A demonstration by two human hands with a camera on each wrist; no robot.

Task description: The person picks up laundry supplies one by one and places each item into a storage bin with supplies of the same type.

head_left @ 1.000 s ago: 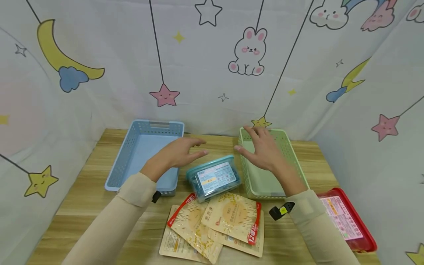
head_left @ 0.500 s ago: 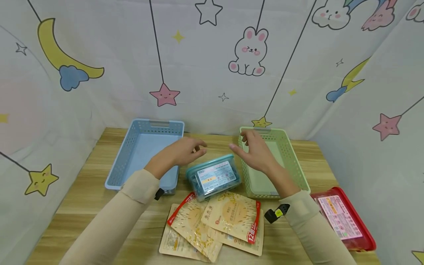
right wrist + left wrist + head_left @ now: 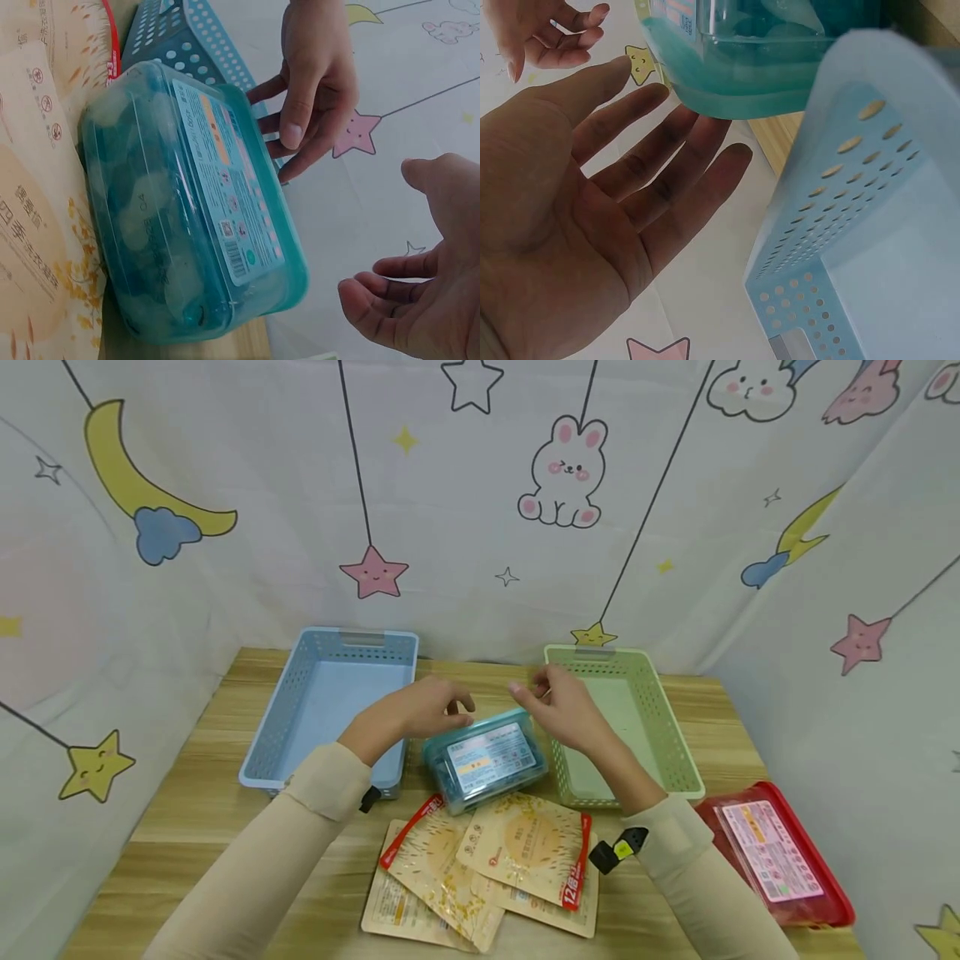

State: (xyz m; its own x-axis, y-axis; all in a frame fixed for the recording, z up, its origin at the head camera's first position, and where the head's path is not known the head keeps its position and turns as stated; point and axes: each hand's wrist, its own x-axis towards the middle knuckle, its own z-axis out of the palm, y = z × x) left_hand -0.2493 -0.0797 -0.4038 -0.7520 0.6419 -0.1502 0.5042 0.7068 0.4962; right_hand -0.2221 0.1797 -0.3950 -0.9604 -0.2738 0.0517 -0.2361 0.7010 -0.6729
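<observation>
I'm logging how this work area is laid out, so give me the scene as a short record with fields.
left hand: fingers loosely bent, beside the lidded box; contact unclear
right hand: loosely curled, apart from the lidded box, holding nothing
middle: lidded box, teal, with a printed label, between the baskets
left: blue basket
right: green basket; farther right, red box with a pale label
near side: overlapping cream packets, red strips showing
surface: wood-patterned table
behind: white backdrop with cartoon stars and a rabbit
</observation>
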